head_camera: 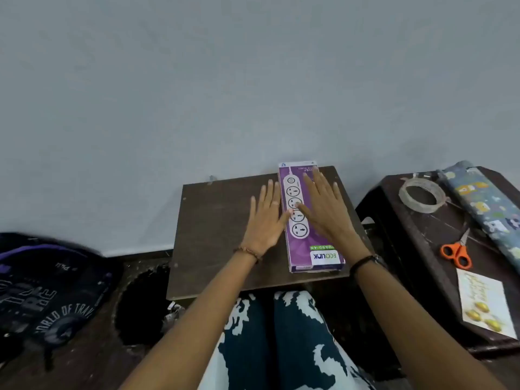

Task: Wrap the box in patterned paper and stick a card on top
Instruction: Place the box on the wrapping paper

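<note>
Worktop (213, 235) carries the purple box (309, 243) lying flat toward its right side, long axis running away from us; patterned paper (484, 198) is rolled up on the side stool (394, 220) to the right, with tape (422, 195), card (484, 299) and scissors (457, 253) beside it. Left hand (264, 220) rests flat next to the box, thumb on its edge, right hand (323, 209) flat on top, fingers straight and spread, gripping nothing. Wrapping not begun (our read): we'd square the box, then unroll paper under it.
</note>
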Demonstrator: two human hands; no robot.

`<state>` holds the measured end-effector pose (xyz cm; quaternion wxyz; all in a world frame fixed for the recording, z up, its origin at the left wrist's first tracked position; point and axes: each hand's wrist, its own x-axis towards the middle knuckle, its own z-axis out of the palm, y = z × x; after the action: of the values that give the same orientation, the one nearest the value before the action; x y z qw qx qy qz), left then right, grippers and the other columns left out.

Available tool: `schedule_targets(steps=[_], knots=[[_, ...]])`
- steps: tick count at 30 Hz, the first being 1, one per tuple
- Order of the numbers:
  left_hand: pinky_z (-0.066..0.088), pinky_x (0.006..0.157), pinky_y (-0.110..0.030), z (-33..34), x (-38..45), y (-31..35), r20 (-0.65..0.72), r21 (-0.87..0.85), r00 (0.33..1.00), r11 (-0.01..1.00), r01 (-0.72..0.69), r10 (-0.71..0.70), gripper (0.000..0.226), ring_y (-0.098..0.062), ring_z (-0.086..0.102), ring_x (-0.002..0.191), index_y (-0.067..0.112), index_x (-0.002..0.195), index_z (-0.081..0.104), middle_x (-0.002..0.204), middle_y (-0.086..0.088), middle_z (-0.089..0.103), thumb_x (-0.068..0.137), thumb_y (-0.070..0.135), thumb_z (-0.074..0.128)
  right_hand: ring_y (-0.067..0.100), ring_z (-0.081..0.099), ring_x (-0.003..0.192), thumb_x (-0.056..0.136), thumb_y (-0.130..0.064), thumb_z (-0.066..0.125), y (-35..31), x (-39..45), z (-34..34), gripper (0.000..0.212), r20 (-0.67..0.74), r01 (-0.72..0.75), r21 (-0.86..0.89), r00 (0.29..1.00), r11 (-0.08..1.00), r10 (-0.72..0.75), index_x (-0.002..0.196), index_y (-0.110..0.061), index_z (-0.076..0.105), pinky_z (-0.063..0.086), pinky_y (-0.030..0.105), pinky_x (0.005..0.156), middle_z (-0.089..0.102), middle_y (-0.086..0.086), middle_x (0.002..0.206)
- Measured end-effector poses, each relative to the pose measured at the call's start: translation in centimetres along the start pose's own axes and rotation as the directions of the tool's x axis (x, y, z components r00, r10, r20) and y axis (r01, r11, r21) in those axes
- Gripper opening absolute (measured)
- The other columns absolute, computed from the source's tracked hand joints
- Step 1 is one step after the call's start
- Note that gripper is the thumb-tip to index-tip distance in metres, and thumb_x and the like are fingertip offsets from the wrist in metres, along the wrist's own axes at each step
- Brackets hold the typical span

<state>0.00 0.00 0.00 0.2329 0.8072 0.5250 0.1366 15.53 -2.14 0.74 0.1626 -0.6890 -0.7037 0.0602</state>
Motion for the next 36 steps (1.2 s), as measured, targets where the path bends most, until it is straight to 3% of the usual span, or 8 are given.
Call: schedule_targets(steps=[6,9,13,17,21,25,29,36], knots=[[0.019,0.116,-0.043,3.5,-4.7,-0.5,0.397,-0.537,0.898,0.745,0.395,-0.19,0.071,-0.022,0.015,0.144,0.014,0.149,0.013,0.156,-0.008,0.015,0.094,0.037,0.05,0.029,0.031,0.138,0.074,-0.059,0.067,-0.3,-6.4,2.7,0.1,0.168,-0.495,0.482,0.862,0.723,0.479,0.149,-0.018,0.015,0.035,0.052,0.107,0.023,0.01,0.155],[0.048,0.095,-0.027,3.9,-6.6,0.3,0.318,-0.743,0.927,0.556,0.373,-0.198,0.045,-0.018,0.057,0.113,0.019,0.137,0.039,0.131,-0.004,0.054,0.094,0.02,0.052,0.023,0.056,0.114,0.059,-0.065,0.067,-1.1,-8.1,4.0,0.097,0.197,-0.494,0.631,0.847,0.598,0.493,0.138,-0.02,0.031,0.047,0.043,0.092,0.055,0.002,0.128],[0.053,0.073,-0.015,3.7,-9.9,0.6,0.158,-0.859,0.913,0.403,0.315,-0.377,0.042,-0.015,0.063,0.095,0.008,0.131,0.046,0.112,-0.004,0.063,0.091,0.013,0.058,0.014,0.062,0.102,0.063,-0.051,0.07,-4.7,-9.8,4.4,0.077,0.189,-0.4,0.72,0.899,0.567,0.394,0.129,-0.026,0.04,0.05,0.028,0.079,0.06,-0.004,0.118],[0.05,0.061,-0.009,2.4,-12.2,-1.6,0.06,-0.855,0.882,0.433,0.287,-0.467,0.038,-0.011,0.061,0.088,0.013,0.126,0.045,0.111,-0.002,0.06,0.091,0.011,0.058,0.008,0.057,0.108,0.068,-0.04,0.075,-7.7,-10.1,4.9,0.073,0.208,-0.314,0.768,0.947,0.558,0.246,0.13,-0.025,0.04,0.046,0.009,0.071,0.056,-0.003,0.122],[0.052,0.085,-0.027,0.6,-12.7,-3.8,0.022,-0.798,0.887,0.526,0.294,-0.461,0.046,-0.02,0.06,0.103,0.011,0.13,0.044,0.123,-0.007,0.059,0.088,0.016,0.062,0.005,0.05,0.109,0.077,-0.032,0.075,-9.7,-9.1,5.3,0.083,0.25,-0.293,0.74,0.956,0.605,0.156,0.143,-0.014,0.028,0.044,0.002,0.073,0.041,0.004,0.135],[0.05,0.089,-0.032,-0.5,-12.4,-3.6,-0.057,-0.695,0.904,0.667,0.269,-0.423,0.04,-0.019,0.056,0.106,0.013,0.126,0.044,0.119,-0.006,0.056,0.089,0.011,0.06,0.023,0.026,0.141,0.069,-0.058,0.071,-9.5,-8.0,6.3,0.104,0.272,-0.296,0.684,0.952,0.667,0.144,0.148,-0.016,0.017,0.035,0.042,0.109,0.023,0.008,0.153],[0.047,0.098,-0.041,0.1,-11.8,-1.5,-0.211,-0.504,0.936,0.852,0.143,-0.281,0.044,-0.02,0.048,0.122,0.013,0.133,0.041,0.132,-0.006,0.049,0.092,0.016,0.056,0.02,0.017,0.144,0.085,-0.038,0.062,-10.5,-9.0,1.5,0.07,0.135,-0.182,0.694,0.983,0.696,0.122,0.144,-0.017,0.031,0.025,0.044,0.114,0.033,0.004,0.151],[0.037,0.108,-0.032,2.4,-10.1,10.6,-0.254,-0.534,0.966,0.826,-0.179,0.045,0.04,-0.014,0.042,0.13,0.013,0.137,0.043,0.14,-0.004,0.047,0.097,0.009,0.042,0.018,0.035,0.137,0.095,-0.014,0.052,-3.8,-12.5,-4.8,0.044,-0.162,-0.182,0.647,0.916,0.74,0.367,0.138,-0.011,0.043,0.029,0.026,0.108,0.042,0.008,0.146]])
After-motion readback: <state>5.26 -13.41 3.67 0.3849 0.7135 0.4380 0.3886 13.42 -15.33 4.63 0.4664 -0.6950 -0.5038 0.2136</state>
